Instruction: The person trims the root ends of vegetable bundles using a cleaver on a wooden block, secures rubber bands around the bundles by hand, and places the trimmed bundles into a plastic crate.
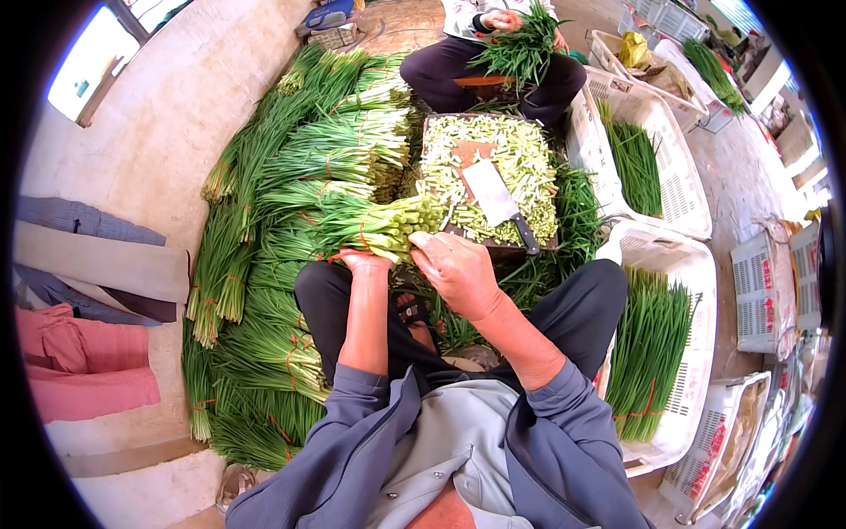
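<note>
A bunch of garlic chives (381,222), green with pale cut ends and a red tie around it, lies across my lap side at the middle. My left hand (363,263) is closed around its underside, its fingers partly hidden by the stalks. My right hand (458,271) is closed in a pinch at the pale ends; what its fingertips hold is hidden. Just beyond is a chopping board (476,154) strewn with short pale stem pieces. On it rests a cleaver (490,191) with a black handle pointing toward me.
Tied bunches of chives (291,212) are heaped along my left. To the right stand white plastic crates (696,388) with more chives inside. Across the board, another person (493,70) sits holding loose greens (529,44). Folded cloths (97,353) lie at far left.
</note>
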Available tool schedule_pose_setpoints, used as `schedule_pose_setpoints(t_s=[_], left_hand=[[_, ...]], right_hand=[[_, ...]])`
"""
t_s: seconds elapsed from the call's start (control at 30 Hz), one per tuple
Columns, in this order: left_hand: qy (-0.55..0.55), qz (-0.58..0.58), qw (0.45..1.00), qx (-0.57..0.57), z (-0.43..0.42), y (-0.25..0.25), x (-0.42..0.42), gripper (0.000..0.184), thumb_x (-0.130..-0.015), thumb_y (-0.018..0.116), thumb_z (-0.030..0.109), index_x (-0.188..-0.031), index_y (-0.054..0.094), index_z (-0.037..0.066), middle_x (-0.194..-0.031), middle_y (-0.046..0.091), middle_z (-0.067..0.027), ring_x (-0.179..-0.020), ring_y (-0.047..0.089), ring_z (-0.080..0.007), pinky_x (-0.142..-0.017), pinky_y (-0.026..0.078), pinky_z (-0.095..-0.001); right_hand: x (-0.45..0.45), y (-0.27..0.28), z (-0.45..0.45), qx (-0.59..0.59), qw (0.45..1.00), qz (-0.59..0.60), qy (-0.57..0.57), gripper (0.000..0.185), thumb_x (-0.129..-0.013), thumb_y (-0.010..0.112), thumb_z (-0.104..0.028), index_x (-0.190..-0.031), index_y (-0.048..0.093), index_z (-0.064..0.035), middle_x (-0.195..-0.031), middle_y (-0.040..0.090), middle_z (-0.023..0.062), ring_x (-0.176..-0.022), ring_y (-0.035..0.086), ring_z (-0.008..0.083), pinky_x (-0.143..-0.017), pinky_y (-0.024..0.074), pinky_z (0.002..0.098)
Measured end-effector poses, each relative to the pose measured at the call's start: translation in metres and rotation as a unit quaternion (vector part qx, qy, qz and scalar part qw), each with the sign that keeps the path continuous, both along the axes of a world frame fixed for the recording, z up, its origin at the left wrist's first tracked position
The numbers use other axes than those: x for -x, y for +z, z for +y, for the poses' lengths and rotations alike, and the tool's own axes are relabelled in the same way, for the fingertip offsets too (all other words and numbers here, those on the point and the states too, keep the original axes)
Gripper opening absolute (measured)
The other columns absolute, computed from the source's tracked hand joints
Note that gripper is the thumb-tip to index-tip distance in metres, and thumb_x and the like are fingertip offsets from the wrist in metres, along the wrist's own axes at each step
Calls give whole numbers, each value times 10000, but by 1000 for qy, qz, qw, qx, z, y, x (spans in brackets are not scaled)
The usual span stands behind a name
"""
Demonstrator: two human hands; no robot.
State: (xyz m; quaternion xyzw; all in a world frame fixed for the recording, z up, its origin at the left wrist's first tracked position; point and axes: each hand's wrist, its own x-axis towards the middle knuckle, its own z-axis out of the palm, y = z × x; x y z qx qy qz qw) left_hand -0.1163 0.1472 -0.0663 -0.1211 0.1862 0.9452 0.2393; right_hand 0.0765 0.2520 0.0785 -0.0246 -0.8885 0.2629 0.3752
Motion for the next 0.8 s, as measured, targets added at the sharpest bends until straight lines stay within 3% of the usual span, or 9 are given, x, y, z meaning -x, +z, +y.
schedule_pose_setpoints(t_s=[0.3, 0.37, 0.43, 0.47, 0.57, 0.67, 0.7, 0.73, 0.8], left_hand=[[11, -62, 998, -2, 0, -2, 2, 623, -903, 499, 560, -1291, 644, 94, -1319, 655, -110, -1235, 581, -347, -1114, 413, -529], [5, 11, 1000, -11, -3, -23, 10, 610, -920, 492, 549, -1289, 644, 88, -1316, 657, -109, -1229, 585, -343, -1110, 418, -527], [16, 5, 1000, -7, -3, -28, 13, 610, -934, 482, 549, -1294, 641, 83, -1318, 655, -110, -1226, 585, -342, -1108, 420, -523], [17, 13, 1000, -4, -3, -31, 15, 621, -931, 483, 561, -1301, 638, 87, -1331, 649, -108, -1237, 579, -340, -1115, 415, -520], [8, -1, 1000, -8, -3, -14, 12, 639, -926, 484, 582, -1319, 629, 100, -1363, 628, -107, -1273, 553, -341, -1131, 400, -520], [-17, -47, 998, -37, -8, -17, 19, 703, -912, 471, 626, -1385, 593, 121, -1462, 561, -105, -1359, 480, -357, -1180, 330, -544], [-7, -58, 998, -20, -9, -12, 16, 708, -917, 459, 624, -1398, 584, 121, -1482, 546, -107, -1375, 466, -361, -1188, 318, -546], [-3, -61, 998, -20, -12, -6, 10, 708, -917, 459, 624, -1398, 584, 121, -1482, 546, -107, -1375, 466, -361, -1188, 318, -546], [13, -93, 996, -10, -9, 4, 5, 686, -899, 471, 615, -1355, 621, 125, -1442, 584, -85, -1348, 502, -336, -1175, 334, -544]], right_hand=[[3, 1, 4, 14, 999, 18, 36, 154, -837, 755, -83, -987, 721, -70, -852, 712, 93, -734, 688, 271, -646, 546, 359], [4, -2, 2, 45, 997, 30, 52, 128, -835, 753, -71, -960, 730, -63, -835, 710, 101, -716, 685, 265, -633, 540, 351], [5, -4, -3, 177, 982, 4, 63, 76, -837, 749, -40, -912, 740, -41, -775, 689, 90, -660, 663, 204, -600, 513, 306], [3, -4, -4, 177, 982, 4, 63, 76, -837, 749, -40, -912, 740, -41, -775, 689, 90, -660, 663, 204, -600, 513, 306], [-7, 1, 0, 286, 956, -7, 60, 51, -873, 755, -30, -920, 749, -12, -767, 687, 11, -674, 598, 73, -594, 479, 240], [-43, 36, 33, 411, 909, 44, -52, 38, -896, 749, -53, -925, 772, -61, -810, 719, -12, -721, 632, 73, -620, 514, 241], [-60, 63, 54, 476, 866, 149, -43, 68, -896, 753, -16, -941, 762, -66, -800, 711, -20, -690, 609, 60, -602, 492, 213], [-77, 76, 81, 448, 871, 198, -28, 108, -894, 753, 5, -976, 747, -65, -810, 704, -19, -659, 571, 31, -575, 454, 181], [-107, 103, 101, 359, 922, 145, -25, 143, -889, 760, 3, -1019, 740, -52, -801, 690, -25, -633, 533, 20, -554, 411, 188]])
